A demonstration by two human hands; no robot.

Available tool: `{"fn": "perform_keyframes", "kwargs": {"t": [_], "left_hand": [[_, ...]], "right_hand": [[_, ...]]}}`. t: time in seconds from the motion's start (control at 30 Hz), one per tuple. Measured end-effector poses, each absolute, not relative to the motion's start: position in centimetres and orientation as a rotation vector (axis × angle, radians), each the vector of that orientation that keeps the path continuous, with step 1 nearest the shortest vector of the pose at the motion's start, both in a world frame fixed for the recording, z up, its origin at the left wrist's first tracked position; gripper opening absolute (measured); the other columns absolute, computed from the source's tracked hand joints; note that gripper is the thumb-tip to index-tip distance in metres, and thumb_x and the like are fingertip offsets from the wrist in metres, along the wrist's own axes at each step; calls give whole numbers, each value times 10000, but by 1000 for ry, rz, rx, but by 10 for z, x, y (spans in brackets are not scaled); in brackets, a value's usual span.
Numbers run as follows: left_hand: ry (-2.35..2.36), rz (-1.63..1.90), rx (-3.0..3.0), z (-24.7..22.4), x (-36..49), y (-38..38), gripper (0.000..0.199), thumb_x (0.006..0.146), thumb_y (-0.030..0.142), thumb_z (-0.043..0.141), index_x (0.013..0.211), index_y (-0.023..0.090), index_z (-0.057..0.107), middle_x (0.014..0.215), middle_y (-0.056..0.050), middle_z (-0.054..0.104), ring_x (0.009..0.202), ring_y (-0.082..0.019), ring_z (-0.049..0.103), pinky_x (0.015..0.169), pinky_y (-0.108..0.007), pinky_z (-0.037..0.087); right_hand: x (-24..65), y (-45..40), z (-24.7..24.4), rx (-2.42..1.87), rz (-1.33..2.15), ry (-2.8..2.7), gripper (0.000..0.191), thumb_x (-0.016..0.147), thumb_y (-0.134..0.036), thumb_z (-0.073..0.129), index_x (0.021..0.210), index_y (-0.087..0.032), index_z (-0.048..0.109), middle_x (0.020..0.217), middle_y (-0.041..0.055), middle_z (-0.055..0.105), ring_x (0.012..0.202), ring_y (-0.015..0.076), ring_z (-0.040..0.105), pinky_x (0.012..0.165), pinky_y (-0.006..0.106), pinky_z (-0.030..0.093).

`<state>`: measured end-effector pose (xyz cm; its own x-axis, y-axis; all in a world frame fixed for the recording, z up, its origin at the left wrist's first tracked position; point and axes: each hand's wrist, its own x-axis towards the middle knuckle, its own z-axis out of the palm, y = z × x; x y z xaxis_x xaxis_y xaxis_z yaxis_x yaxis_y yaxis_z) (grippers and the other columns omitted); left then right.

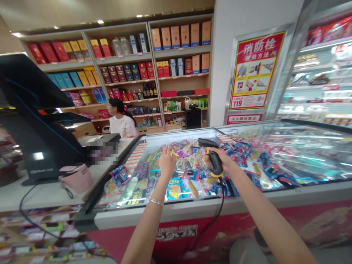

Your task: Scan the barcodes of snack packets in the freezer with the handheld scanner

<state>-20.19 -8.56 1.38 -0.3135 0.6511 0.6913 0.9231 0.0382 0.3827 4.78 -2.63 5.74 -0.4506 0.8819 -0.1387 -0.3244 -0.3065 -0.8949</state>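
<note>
The packets (pixel 176 187) lie spread across the freezer (pixel 187 211), from its left end past the middle; whether all of them are on top of its glass or some beneath it is hard to tell. They look light and limp, their film wrappers likely slick and quick to slide over one another; a pinch at a sealed edge should serve best, sparing whatever is inside from a squeeze. To the right of the left hand (pixel 166 164), above the packets, is the scanner (pixel 216 164), a stiff, hard-shelled thing, probably light enough for one hand; its handle is the natural place to hold, while a knock to the head could harm it, and the cord (pixel 221 202) hanging from its butt may drag or snag on the freezer's edge.

The left forearm (pixel 148 223), a bracelet (pixel 157 201) at its wrist, rises from the lower edge and leans a little right; the left hand is back-up over the packets with its fingers pointing away; their tips are too unclear to tell how far they are spread or whether they have hold of anything. The right forearm (pixel 264 209) slants up and leftward from the lower right; the right hand (pixel 223 158) is curled round the upper handle of the scanner, fingers closed about it, the head pointing away and to the left.
</note>
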Motion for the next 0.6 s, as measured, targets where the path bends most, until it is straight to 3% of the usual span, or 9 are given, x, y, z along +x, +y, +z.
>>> {"fn": "perform_keyframes", "kwargs": {"t": [0.2, 0.37, 0.53, 0.6], "left_hand": [[-2113, -1196, -1814, 7, -153, -35, 352, 869, 195, 448, 1214, 168, 515, 1175, -130, 622, 1099, -245, 582, 916, -366, 457], [-2380, -1215, -1923, -14, -144, 4, 219, 871, 301, 511, 1029, 167, 582, 973, -105, 678, 943, -226, 620, 839, -331, 446], [-2615, -1264, -2159, -27, -150, 25, 289, 822, 388, 533, 667, 155, 605, 626, -27, 585, 727, -181, 589, 719, -279, 433], [-2596, -1323, -2233, -27, -155, 26, 289, 788, 377, 556, 613, 150, 593, 544, 6, 519, 639, -150, 547, 666, -259, 423]], "right_hand": [[62, 4, 48, -843, 1858, -1053, 132, 848, -206, 588, 745, -129, 616, 572, 60, 666, 458, 150, 642, 467, 225, 561], [62, 18, 33, -870, 1909, -1026, 99, 857, -205, 587, 793, -133, 608, 628, 68, 687, 467, 138, 634, 464, 220, 561], [65, 22, 22, -768, 2024, -950, 125, 876, -225, 551, 810, -135, 609, 630, 58, 671, 473, 123, 617, 505, 223, 571], [66, 22, 20, -747, 2019, -977, 126, 866, -216, 557, 790, -130, 610, 615, 61, 662, 471, 126, 614, 502, 222, 566]]}}
